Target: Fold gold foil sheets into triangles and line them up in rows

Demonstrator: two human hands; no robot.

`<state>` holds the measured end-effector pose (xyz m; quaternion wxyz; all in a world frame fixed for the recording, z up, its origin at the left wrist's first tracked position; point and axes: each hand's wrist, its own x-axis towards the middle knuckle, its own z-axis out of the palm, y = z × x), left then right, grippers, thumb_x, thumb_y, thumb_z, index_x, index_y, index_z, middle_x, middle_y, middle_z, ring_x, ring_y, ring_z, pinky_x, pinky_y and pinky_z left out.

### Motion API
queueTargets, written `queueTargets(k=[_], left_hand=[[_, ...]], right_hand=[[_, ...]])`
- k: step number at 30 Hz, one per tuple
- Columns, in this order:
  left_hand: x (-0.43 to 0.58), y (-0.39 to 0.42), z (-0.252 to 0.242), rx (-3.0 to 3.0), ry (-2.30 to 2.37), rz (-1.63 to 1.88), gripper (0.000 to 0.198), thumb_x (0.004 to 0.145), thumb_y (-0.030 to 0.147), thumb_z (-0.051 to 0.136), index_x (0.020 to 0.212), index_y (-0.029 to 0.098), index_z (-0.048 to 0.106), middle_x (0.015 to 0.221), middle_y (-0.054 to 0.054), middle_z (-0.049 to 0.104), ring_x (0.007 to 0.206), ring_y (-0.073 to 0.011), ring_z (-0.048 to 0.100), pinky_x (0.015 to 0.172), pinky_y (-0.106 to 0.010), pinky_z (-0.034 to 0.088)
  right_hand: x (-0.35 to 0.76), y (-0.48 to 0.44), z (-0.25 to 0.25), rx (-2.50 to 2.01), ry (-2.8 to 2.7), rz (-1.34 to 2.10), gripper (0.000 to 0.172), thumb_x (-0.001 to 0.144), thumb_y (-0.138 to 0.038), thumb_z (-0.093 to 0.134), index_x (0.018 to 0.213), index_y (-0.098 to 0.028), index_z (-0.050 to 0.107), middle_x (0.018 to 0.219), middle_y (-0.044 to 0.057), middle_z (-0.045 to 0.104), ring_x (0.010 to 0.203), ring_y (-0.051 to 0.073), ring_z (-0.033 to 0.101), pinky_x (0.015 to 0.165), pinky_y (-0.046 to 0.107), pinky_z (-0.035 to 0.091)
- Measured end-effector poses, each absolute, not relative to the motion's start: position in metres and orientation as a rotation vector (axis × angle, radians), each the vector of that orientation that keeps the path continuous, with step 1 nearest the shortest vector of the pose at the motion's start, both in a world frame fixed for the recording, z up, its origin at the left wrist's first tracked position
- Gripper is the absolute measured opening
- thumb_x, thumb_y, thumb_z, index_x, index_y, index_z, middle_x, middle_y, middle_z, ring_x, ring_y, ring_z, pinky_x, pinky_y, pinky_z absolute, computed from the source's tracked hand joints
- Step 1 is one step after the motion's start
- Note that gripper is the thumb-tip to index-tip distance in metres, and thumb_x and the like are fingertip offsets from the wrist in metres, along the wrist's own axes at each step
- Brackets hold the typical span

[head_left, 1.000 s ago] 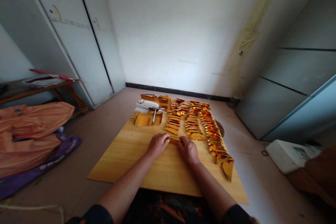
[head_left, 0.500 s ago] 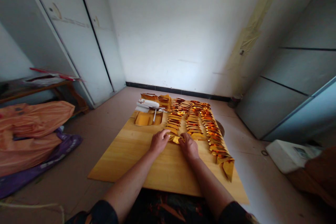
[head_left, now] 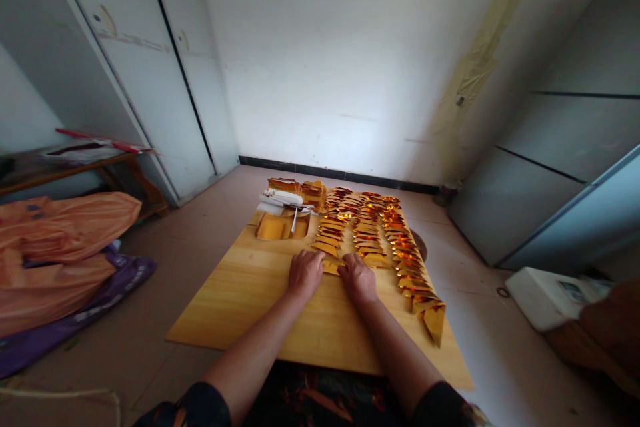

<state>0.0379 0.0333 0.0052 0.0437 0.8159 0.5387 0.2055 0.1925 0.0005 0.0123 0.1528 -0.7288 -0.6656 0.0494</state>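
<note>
The table [head_left: 240,307] is spreading wide in front of the person, its near edge running just before the lap and its left edge slanting away toward the far corner. Plain wood is showing on both sides of the forearms and is reaching to the near edge, so the broadest open room is lying to the left of the left hand [head_left: 306,275]. On the right, a long row of folded gold pieces [head_left: 406,267] is following the table's right edge, leaving a narrower strip of wood between itself and the right hand [head_left: 359,278]. Beyond the hands, the room is tightening: a left row [head_left: 327,241] and a middle row [head_left: 370,240] of folded gold pieces are standing just past the fingers. Curved gold sheets [head_left: 273,227] and a white bundle [head_left: 283,198] are occupying the far left part.

The gold strip [head_left: 331,267] is lying crosswise between the two hands, just nearer the person than the left row. The left fingers are curling narrowly over its left end, and the right fingers are holding its right end in a similar narrow grip; the hands are partly hiding the fingertips. Only the strip's middle is showing.
</note>
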Motion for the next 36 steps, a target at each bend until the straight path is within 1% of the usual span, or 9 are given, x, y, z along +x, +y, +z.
queueTargets(k=[6, 11, 17, 23, 25, 28, 31, 34, 36], left_hand=[[0.041, 0.031, 0.009, 2.517, 1.709, 0.557, 0.023, 0.088, 0.018, 0.046, 0.102, 0.023, 0.064, 0.090, -0.007, 0.068, 0.096, -0.0257, 0.056, 0.080, -0.037, 0.038], [0.042, 0.031, 0.009, 2.535, 1.730, 0.528, 0.020, 0.088, 0.019, 0.047, 0.099, 0.022, 0.063, 0.089, -0.008, 0.068, 0.095, -0.0265, 0.055, 0.080, -0.038, 0.036], [0.044, 0.032, 0.007, 2.563, 1.797, 0.470, 0.017, 0.088, 0.019, 0.047, 0.096, 0.022, 0.062, 0.089, -0.006, 0.068, 0.094, -0.0243, 0.055, 0.079, -0.037, 0.034], [0.042, 0.031, 0.008, 2.584, 1.831, 0.494, 0.012, 0.088, 0.022, 0.050, 0.092, 0.022, 0.061, 0.091, -0.006, 0.066, 0.095, -0.0244, 0.053, 0.079, -0.037, 0.034], [0.042, 0.032, 0.007, 2.628, 1.767, 0.494, 0.011, 0.087, 0.022, 0.051, 0.091, 0.022, 0.062, 0.093, -0.007, 0.064, 0.097, -0.0245, 0.052, 0.079, -0.037, 0.035], [0.044, 0.036, 0.007, 2.657, 1.657, 0.427, 0.014, 0.087, 0.018, 0.049, 0.091, 0.021, 0.062, 0.094, -0.007, 0.064, 0.096, -0.0222, 0.053, 0.079, -0.035, 0.037], [0.043, 0.039, 0.007, 2.614, 1.616, 0.379, 0.017, 0.087, 0.014, 0.046, 0.091, 0.020, 0.062, 0.094, -0.007, 0.064, 0.094, -0.0208, 0.054, 0.078, -0.033, 0.039], [0.040, 0.040, 0.009, 2.567, 1.608, 0.411, 0.015, 0.087, 0.018, 0.047, 0.090, 0.019, 0.062, 0.095, -0.008, 0.064, 0.096, -0.0219, 0.055, 0.080, -0.034, 0.039], [0.038, 0.038, 0.010, 2.531, 1.613, 0.438, 0.012, 0.087, 0.022, 0.050, 0.090, 0.019, 0.061, 0.096, -0.007, 0.064, 0.097, -0.0227, 0.055, 0.081, -0.035, 0.038]], right_hand=[[0.193, 0.000, 0.007, -2.074, -1.954, 0.052, 0.013, 0.089, -0.026, 0.048, 0.095, -0.022, 0.059, 0.095, 0.002, 0.062, 0.081, 0.013, 0.059, 0.062, 0.021, 0.035], [0.191, 0.000, 0.006, -2.086, -1.984, -0.011, 0.013, 0.090, -0.025, 0.048, 0.093, -0.022, 0.060, 0.094, 0.002, 0.061, 0.080, 0.013, 0.058, 0.061, 0.021, 0.035], [0.189, 0.000, 0.007, -2.079, -2.014, -0.079, 0.013, 0.090, -0.023, 0.048, 0.090, -0.020, 0.061, 0.090, 0.003, 0.060, 0.077, 0.013, 0.056, 0.061, 0.021, 0.036], [0.188, -0.002, 0.004, -2.050, -2.030, -0.131, 0.018, 0.093, -0.023, 0.043, 0.090, -0.021, 0.061, 0.097, 0.004, 0.058, 0.074, 0.011, 0.055, 0.056, 0.021, 0.033], [0.188, -0.002, 0.004, -2.018, -2.076, -0.117, 0.018, 0.093, -0.022, 0.043, 0.091, -0.021, 0.061, 0.096, 0.004, 0.058, 0.075, 0.011, 0.055, 0.055, 0.021, 0.032], [0.189, -0.003, 0.005, -1.997, -2.128, -0.036, 0.019, 0.093, -0.021, 0.043, 0.090, -0.020, 0.061, 0.090, 0.003, 0.060, 0.072, 0.011, 0.054, 0.055, 0.021, 0.031], [0.188, -0.004, 0.010, -2.038, -2.066, 0.067, 0.019, 0.092, -0.021, 0.043, 0.088, -0.021, 0.062, 0.089, 0.002, 0.061, 0.070, 0.010, 0.055, 0.056, 0.021, 0.030], [0.184, -0.006, 0.016, -2.102, -1.974, 0.126, 0.019, 0.091, -0.022, 0.044, 0.088, -0.022, 0.062, 0.092, 0.002, 0.061, 0.072, 0.010, 0.057, 0.056, 0.022, 0.030], [0.182, -0.006, 0.018, -2.132, -1.928, 0.143, 0.016, 0.090, -0.027, 0.047, 0.087, -0.022, 0.062, 0.092, 0.002, 0.060, 0.074, 0.011, 0.058, 0.057, 0.022, 0.030]])
